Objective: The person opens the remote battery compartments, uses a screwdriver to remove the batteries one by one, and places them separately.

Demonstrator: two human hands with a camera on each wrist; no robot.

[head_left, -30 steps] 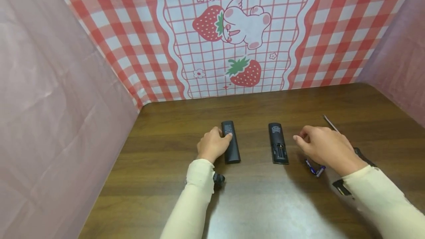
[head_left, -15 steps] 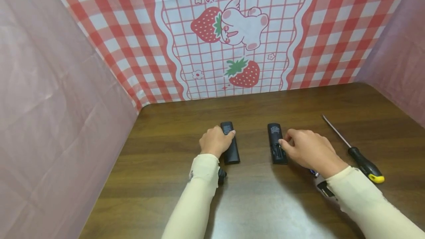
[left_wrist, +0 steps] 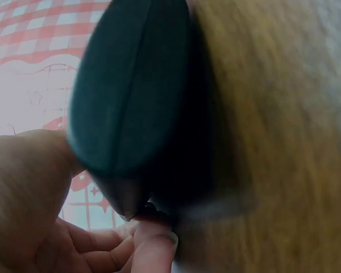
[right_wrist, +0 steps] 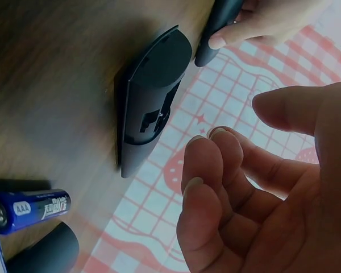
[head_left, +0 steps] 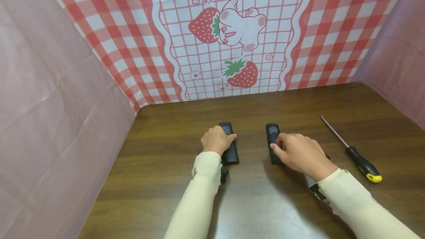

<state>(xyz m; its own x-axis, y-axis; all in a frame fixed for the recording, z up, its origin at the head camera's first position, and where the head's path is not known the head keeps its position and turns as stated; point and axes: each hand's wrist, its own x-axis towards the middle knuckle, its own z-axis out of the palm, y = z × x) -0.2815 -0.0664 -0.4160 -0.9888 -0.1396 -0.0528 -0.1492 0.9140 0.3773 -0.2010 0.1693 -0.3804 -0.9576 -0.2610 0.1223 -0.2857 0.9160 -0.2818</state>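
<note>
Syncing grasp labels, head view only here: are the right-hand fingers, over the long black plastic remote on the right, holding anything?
Observer: No; the right wrist view shows the right hand holding nothing.
Operator: What does it hide from me?
Observer: The dark, uncovered battery bay in that long black plastic remote.
Operator: Any loose part I'm missing?
Observer: Yes, a blue-and-silver cylindrical battery marked AAA, lying on the brown wood-grain table.
</note>
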